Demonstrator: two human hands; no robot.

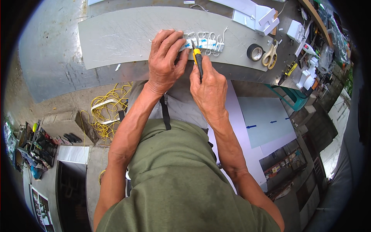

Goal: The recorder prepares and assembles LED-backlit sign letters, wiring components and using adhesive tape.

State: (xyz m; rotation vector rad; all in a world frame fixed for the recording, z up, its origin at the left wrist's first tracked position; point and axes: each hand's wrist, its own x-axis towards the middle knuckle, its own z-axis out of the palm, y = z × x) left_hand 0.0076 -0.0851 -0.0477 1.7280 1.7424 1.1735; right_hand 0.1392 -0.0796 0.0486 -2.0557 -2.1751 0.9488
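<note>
A short row of small white pieces with blue print and thin white string loops lies on a scratched grey sheet in front of me. My left hand is closed on the left end of this row, fingers bent and thumb against its near side. My right hand grips a yellow and black utility knife. The knife's tip points away from me and meets the white pieces just right of my left fingertips. How far the blade cuts in I cannot tell.
Right of the sheet's middle are a roll of black tape and scissors. Another yellow and black cutter lies near the table's right edge. White cut-out shapes stand at the back right. Tangled yellow cord lies below at left.
</note>
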